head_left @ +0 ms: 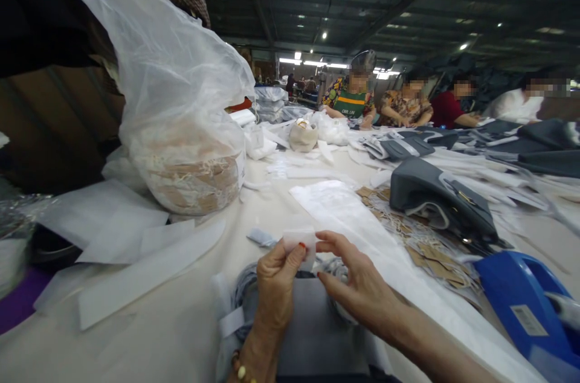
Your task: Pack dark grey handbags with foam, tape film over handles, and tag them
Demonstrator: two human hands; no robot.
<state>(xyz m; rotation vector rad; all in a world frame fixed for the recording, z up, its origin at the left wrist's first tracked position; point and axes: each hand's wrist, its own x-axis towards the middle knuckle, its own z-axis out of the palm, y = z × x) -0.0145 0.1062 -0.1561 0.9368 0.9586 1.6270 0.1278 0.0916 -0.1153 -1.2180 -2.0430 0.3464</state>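
Observation:
My left hand [277, 277] pinches a small folded piece of thin white sheet [299, 240] between thumb and fingers. My right hand [351, 271] is just right of it, thumb and fingers apart; the fingertips come close to the sheet's right edge, and I cannot tell whether they touch. Below both hands sits a grey bag [317, 322] with a coiled grey strap [244, 295] at its left side and a white wrap [232, 321] around that strap. A small pale blue packet [261, 237] lies on the table just beyond my left hand.
At left stands a big plastic bag [194, 177] of scraps, with white sheets [149, 274] before it. White cloth [344, 214] runs along the right, beside a dark grey bag [435, 196], brown tags [435, 262] and a blue plastic container [521, 304]. Several co-workers sit across the table.

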